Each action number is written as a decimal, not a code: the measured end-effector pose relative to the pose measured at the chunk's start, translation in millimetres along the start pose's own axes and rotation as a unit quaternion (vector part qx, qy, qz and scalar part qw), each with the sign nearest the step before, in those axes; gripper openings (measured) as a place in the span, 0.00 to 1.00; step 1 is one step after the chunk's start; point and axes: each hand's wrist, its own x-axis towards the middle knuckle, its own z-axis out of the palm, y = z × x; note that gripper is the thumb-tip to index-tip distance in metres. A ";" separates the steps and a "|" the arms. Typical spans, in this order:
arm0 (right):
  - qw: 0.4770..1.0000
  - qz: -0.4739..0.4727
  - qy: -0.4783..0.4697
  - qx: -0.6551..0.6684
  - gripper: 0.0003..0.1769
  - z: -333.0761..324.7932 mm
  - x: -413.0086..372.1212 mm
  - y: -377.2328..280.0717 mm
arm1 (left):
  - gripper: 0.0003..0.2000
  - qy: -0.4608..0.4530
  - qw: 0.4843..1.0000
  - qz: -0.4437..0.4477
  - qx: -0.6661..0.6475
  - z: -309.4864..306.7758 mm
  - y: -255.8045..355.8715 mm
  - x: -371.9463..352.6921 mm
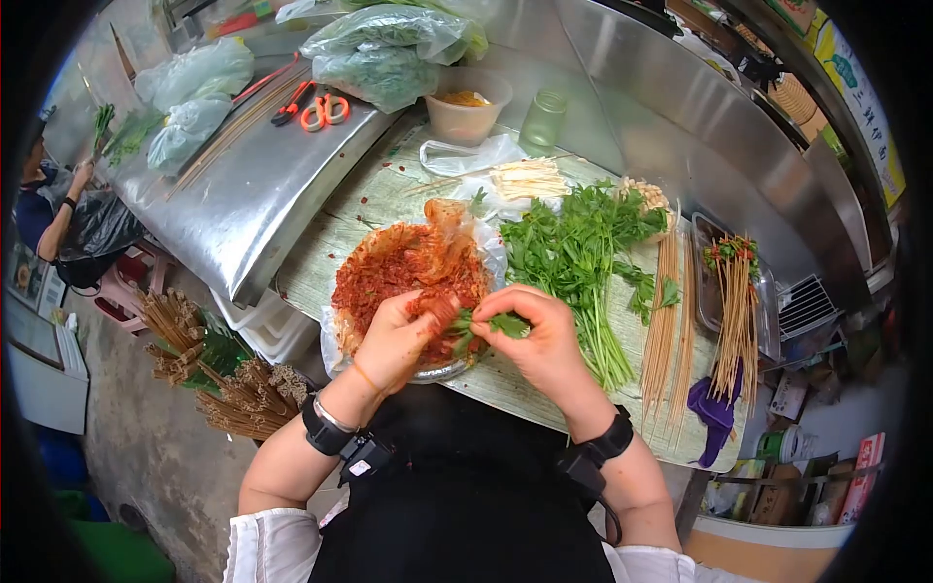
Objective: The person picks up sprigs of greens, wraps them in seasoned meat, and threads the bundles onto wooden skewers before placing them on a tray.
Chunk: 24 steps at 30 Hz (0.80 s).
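Over the near edge of a bowl of chilli-coated leaves (394, 267), my two hands meet. My left hand (384, 335) is closed around a red, sauce-covered leaf (439, 304) wrapped about some green stems. My right hand (539, 330) pinches the leafy end of that green herb sprig (507, 325) between thumb and fingers. Just beyond my right hand lies a big heap of leafy green herbs (573, 238), stems pointing toward me. White enoki mushrooms (530, 179) rest on plastic behind the bowl.
Bare skewers (661, 321) lie right of the herbs. Filled skewers (736, 311) lean on a metal tray (708, 277), near a purple cloth (714, 413). Orange-handled scissors (326, 112) sit on the steel counter (233, 194). Another person (58, 199) holds greens at far left.
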 end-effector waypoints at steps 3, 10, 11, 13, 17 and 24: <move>0.998 -0.016 0.009 -0.054 0.06 3.5 1.9 2.5 | 0.09 -0.006 0.999 0.053 -0.008 8.4 0.6 -4.4; 0.995 -0.051 0.081 -0.039 0.09 -1.0 -5.6 5.2 | 0.14 0.050 0.993 0.103 0.032 6.9 -16.6 6.3; 0.997 0.035 0.063 -0.003 0.14 -14.9 -11.3 1.0 | 0.14 0.058 0.991 0.114 0.048 7.8 -17.4 8.8; 0.986 0.114 0.123 -0.003 0.14 -55.1 -23.2 21.2 | 0.14 0.069 0.984 0.140 0.081 2.2 -23.0 13.4; 0.872 0.194 0.231 -0.386 0.11 -170.7 -59.0 78.5 | 0.13 0.046 0.977 0.157 0.135 4.0 -22.9 19.6; 0.738 0.462 0.134 -0.472 0.10 -243.7 -86.1 109.5 | 0.12 0.030 0.983 0.121 0.136 3.8 -25.0 28.2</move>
